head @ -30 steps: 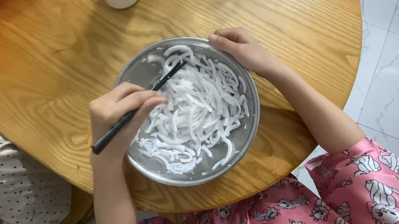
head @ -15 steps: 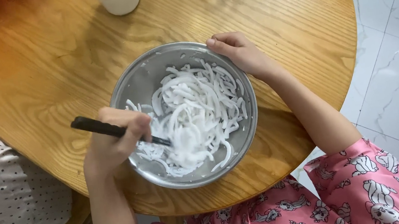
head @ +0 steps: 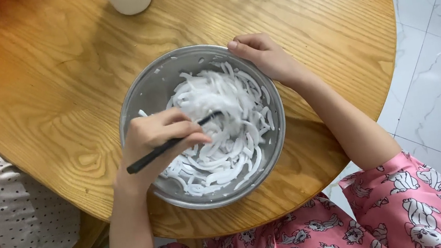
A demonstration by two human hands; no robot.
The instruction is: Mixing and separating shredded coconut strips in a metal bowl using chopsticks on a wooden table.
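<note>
Our left hand [head: 156, 142] is closed tight around black chopsticks [head: 171, 144], and their tips poke into the white strips [head: 220, 124]. The strips sit in a round metal bowl [head: 146, 94] on the wooden table [head: 39, 81]. Our right hand [head: 263, 56] rests half open on the bowl's far rim, fingers curled over it.

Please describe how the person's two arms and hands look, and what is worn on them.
Both forearms are bare, without watch, bracelet or gloves. The left hand and right hand show no rings that I can make out. Short pink sleeves printed with white cartoon cats cover the upper arms.
</note>
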